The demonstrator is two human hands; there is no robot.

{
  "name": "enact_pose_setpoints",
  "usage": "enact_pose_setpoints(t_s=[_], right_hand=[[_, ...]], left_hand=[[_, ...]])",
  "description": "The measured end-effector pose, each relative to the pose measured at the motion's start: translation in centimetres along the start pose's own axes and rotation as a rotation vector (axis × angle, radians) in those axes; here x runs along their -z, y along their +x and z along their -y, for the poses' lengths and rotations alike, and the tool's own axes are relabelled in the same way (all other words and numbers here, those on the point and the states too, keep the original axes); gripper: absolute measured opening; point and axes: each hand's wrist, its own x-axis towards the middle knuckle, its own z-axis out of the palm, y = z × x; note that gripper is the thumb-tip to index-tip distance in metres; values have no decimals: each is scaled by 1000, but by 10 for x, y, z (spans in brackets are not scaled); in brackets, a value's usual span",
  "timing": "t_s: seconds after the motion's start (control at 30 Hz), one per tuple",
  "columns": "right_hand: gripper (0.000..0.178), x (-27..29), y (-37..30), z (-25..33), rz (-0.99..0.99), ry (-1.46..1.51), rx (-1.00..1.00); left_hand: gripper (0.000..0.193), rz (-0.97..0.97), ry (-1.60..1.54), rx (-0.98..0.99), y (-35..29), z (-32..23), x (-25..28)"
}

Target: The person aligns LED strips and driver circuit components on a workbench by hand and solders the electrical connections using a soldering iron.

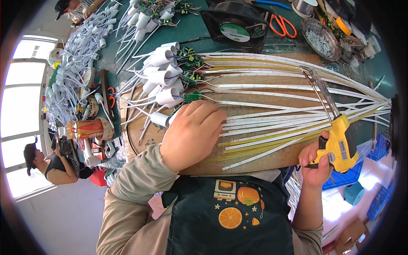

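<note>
My right hand (pixel 314 166) is closed around the grip of a yellow soldering gun (pixel 342 146), its long metal tip pointing up and away over the strips. My left hand (pixel 193 131) is closed, knuckles up, at the near ends of the white LED strips (pixel 272 123); its fingertips are turned down, so what they pinch is hidden. Beside it lies a white plastic lamp housing (pixel 160 119) with wires. Just beyond the fingers is a green circuit board (pixel 192 97). More white housings (pixel 160 77) with boards sit further off, wired to strips that fan together at the right.
The strips rest on a brown board (pixel 255 158). Beyond it stand a black fan (pixel 233 25), orange-handled scissors (pixel 283 26), a solder spool (pixel 304 7) and a round metal dish (pixel 321 39) of pale bits. Piled lamp housings (pixel 70 85) fill the left. Two other people (pixel 59 163) are at the left.
</note>
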Motion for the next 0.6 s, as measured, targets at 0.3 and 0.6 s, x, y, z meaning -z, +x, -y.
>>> enact_pose_setpoints(t_s=[0.3, 0.6], right_hand=[[70, 1, -1, 0, -3, -3, 18], [70, 3, -3, 0, 4, 6, -2]], left_hand=[[26, -84, -163, -61, -36, 10, 32], [40, 128, 263, 145, -48, -3, 36]])
